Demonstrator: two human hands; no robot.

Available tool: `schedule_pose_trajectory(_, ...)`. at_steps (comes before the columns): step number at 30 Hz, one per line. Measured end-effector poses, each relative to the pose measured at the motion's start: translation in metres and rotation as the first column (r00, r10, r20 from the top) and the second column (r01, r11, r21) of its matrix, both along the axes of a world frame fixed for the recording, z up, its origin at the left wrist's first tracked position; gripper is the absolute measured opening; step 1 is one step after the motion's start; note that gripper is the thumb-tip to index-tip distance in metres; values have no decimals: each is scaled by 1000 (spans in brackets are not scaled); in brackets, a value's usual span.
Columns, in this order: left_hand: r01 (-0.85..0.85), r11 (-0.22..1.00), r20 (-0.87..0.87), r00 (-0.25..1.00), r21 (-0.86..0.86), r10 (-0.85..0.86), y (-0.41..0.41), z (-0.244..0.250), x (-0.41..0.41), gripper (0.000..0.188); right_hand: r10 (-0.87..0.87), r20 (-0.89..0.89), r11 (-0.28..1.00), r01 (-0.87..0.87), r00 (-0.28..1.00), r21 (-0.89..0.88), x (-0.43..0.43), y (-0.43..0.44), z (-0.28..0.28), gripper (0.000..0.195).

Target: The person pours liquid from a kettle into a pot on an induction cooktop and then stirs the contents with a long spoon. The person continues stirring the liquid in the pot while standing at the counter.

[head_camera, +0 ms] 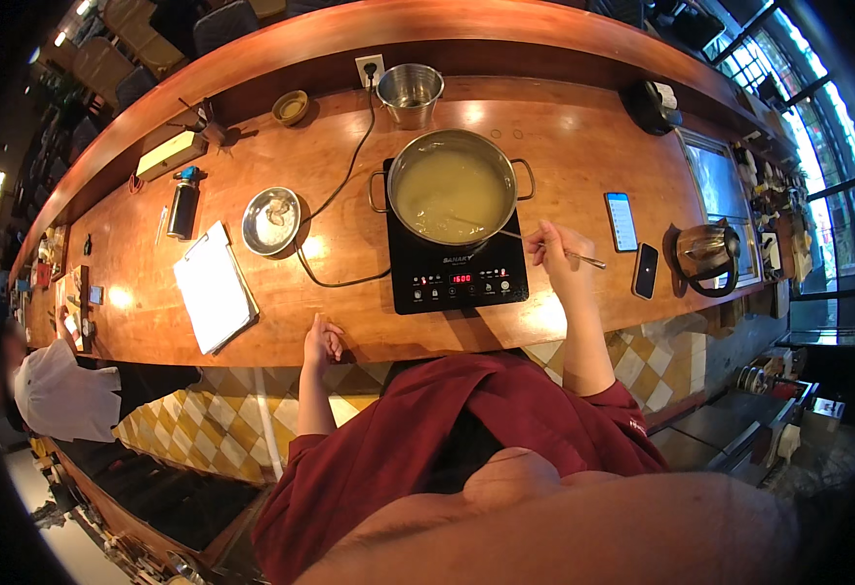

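A two-handled steel pot (524, 179) stands on a black Sanaky induction cooktop (412, 267), whose red display is lit. Cloudy yellowish liquid (449, 186) fills much of the pot. My right hand (560, 252) grips the metal handle of a long utensil (587, 259); its far end is under the liquid, so I cannot tell its shape. Near the table's front edge rests my left hand (323, 342), fingers loosely curled and holding nothing. A steel bowl (253, 232) left of the cooktop contains a whitish substance with a pale lump in it.
Behind the pot is a metal bucket (410, 95). A black cord (347, 175) runs from the wall socket to the cooktop. Papers on a clipboard (215, 292) lie left. Two phones (622, 221) and an electric kettle (701, 252) are right. Another person (69, 391) is far left.
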State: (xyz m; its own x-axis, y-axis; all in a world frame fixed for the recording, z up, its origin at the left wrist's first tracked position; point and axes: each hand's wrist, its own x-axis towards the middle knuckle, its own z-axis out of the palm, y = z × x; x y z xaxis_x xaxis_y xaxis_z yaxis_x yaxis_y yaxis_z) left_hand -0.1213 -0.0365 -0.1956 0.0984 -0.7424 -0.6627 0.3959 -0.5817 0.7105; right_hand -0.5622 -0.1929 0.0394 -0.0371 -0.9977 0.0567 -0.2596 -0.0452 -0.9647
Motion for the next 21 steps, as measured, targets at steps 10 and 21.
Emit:
schedule_pose_trajectory(10,6,1000,-12,1000,-10,-6,-2,0,1,70,-120,-398,931,-36,910,-362,7,5,-4,23)
schedule_pose_trajectory(21,4,1000,-28,1000,30,-3,-6,6,1,70,158,-271,936,-231,949,-265,44,-11,-15,17)
